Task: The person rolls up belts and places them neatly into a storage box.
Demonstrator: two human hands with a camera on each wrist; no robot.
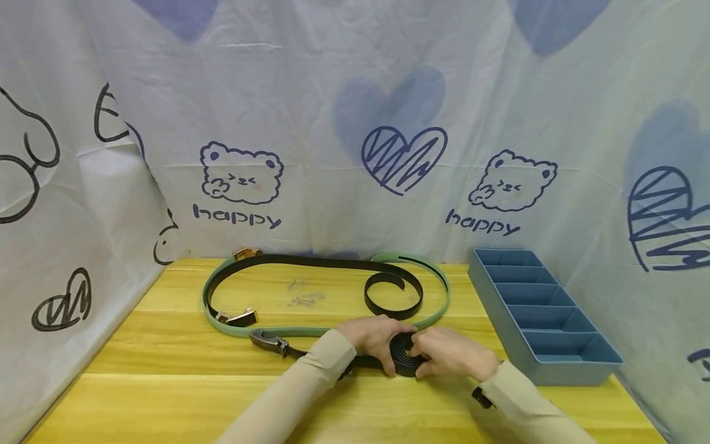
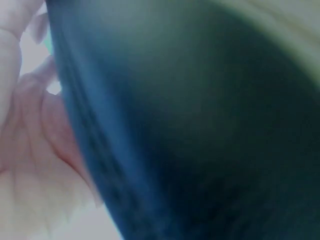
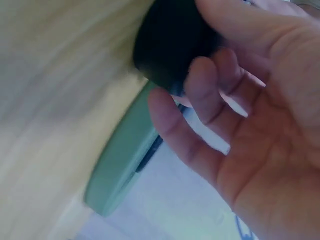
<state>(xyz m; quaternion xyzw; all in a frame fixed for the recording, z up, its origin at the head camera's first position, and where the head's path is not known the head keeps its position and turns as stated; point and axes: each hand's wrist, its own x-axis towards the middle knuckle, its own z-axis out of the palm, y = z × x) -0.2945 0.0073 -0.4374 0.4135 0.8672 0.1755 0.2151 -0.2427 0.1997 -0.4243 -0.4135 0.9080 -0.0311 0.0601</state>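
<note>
A black belt is wound into a tight upright-edged coil (image 1: 405, 365) on the table, its strap running left to a dark metal buckle (image 1: 269, 341). My left hand (image 1: 373, 338) grips the coil's left side between thumb and fingers. From the right, my right hand (image 1: 453, 353) pinches the same coil, with fingertips at its middle and thumb near its front edge. In the right wrist view, the right hand's fingers curl against the dark roll (image 3: 170, 47). A blurred dark strap (image 2: 200, 130) covers most of the left wrist view.
Behind the hands lie a green belt (image 1: 235, 331) and another black belt (image 1: 327, 263) with a loosely curled end. Gold-coloured buckles (image 1: 246, 253) show at the left. A blue-grey compartment box (image 1: 574, 372) stands at the table's right edge. Printed cloth (image 1: 322, 203) hangs behind.
</note>
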